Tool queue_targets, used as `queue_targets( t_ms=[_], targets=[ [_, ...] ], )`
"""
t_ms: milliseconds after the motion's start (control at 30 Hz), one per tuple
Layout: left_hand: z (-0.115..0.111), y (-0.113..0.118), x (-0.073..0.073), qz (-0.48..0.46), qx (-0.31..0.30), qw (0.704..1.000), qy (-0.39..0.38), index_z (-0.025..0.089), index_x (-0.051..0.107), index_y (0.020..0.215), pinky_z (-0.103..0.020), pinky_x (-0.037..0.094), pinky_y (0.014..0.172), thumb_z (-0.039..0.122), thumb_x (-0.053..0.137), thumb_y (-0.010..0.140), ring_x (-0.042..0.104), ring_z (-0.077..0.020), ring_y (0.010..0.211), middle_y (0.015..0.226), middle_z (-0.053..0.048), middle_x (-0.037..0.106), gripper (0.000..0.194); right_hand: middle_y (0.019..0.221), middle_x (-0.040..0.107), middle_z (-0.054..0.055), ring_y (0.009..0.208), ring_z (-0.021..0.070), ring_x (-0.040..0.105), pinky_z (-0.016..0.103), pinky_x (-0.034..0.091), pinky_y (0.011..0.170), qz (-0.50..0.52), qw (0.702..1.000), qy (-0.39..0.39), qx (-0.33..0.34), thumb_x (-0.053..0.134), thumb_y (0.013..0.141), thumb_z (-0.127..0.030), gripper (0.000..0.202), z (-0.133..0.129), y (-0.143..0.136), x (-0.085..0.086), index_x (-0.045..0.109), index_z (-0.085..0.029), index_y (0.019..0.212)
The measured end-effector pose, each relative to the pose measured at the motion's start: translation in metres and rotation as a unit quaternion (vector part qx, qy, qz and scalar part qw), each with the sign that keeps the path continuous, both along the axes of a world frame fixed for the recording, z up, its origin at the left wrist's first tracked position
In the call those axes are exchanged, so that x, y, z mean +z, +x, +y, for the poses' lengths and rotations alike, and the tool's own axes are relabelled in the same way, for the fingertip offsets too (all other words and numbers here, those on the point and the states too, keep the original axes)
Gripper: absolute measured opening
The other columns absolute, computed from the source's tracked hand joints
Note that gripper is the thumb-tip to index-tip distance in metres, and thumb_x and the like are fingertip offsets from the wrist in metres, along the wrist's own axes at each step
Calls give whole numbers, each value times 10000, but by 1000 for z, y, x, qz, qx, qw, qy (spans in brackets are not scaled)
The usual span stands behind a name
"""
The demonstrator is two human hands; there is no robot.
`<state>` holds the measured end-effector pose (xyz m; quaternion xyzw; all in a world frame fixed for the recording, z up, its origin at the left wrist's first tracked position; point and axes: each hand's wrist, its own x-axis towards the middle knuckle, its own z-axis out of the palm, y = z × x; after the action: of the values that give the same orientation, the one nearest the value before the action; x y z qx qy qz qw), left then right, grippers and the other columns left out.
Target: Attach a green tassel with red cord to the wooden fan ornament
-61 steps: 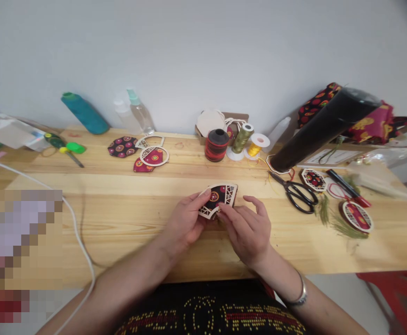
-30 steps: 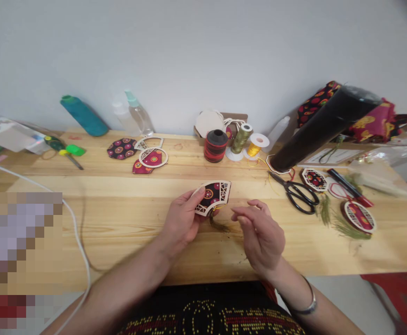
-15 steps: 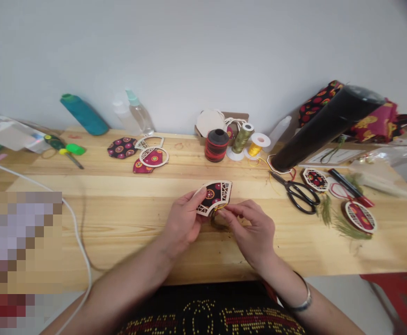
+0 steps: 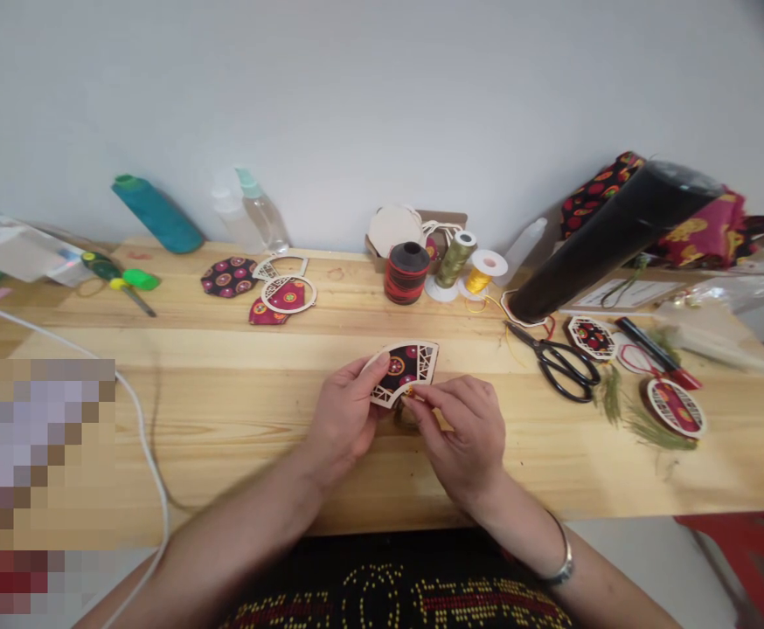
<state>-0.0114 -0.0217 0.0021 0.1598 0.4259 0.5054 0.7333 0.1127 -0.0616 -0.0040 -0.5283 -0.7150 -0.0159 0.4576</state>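
A fan-shaped ornament (image 4: 400,367), dark patterned fabric in a pale cut-out frame, is tilted up over the table's middle. My left hand (image 4: 349,411) grips it by its left side, thumb across the front. At the ornament's lower curved edge, the fingertips of my right hand (image 4: 461,428) pinch a short yellow cord (image 4: 410,393). Below the pinch a dark greenish tassel (image 4: 406,416) hangs, partly hidden by the fingers. How the cord is fastened to the ornament is too small to tell.
Along the wall stand thread spools (image 4: 406,273), a leaning black tube (image 4: 608,245) and clear bottles (image 4: 260,214). Black scissors (image 4: 559,362) and a finished oval ornament (image 4: 676,407) lie to the right. A white cable (image 4: 149,445) crosses the left side.
My right hand has shifted slightly left, its fingers closer to the ornament's lower edge. Less of the yellow cord shows. My left hand keeps its hold, almost unmoved.
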Motion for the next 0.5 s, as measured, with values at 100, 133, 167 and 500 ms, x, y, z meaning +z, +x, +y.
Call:
queue_targets(
  t_ms=[100,133,167,500],
  targets=[
    [-1,1,0,2,3,1000,-3,97,707,732,-202,463,527,244,782,634,593,-99,548,644,-44,705,192,703,685,-4,653,144,580,318,402,651,8,1000,-15,-1,635,829,-188,39,0,1,0,649,-210,801],
    [-1,1,0,2,4,1000,-5,96,707,732,-202,466,532,243,783,634,596,-100,552,647,-44,707,193,708,684,-5,658,145,579,318,404,655,10,1000,-20,0,633,827,-182,44,0,1,0,646,-211,797],
    [-1,1,0,3,5,1000,-5,97,707,733,-203,470,540,243,782,634,599,-101,556,651,-44,708,192,714,684,-5,664,145,577,318,406,656,12,1000,-22,3,632,826,-177,46,-1,2,0,643,-212,798],
    [-2,0,1,18,-12,1000,15,99,709,753,-203,450,520,259,773,645,582,-100,543,653,-39,701,204,1020,684,42,900,215,554,379,460,755,-68,993,79,63,671,763,-81,182,-2,7,6,660,-225,874]
  ],
)
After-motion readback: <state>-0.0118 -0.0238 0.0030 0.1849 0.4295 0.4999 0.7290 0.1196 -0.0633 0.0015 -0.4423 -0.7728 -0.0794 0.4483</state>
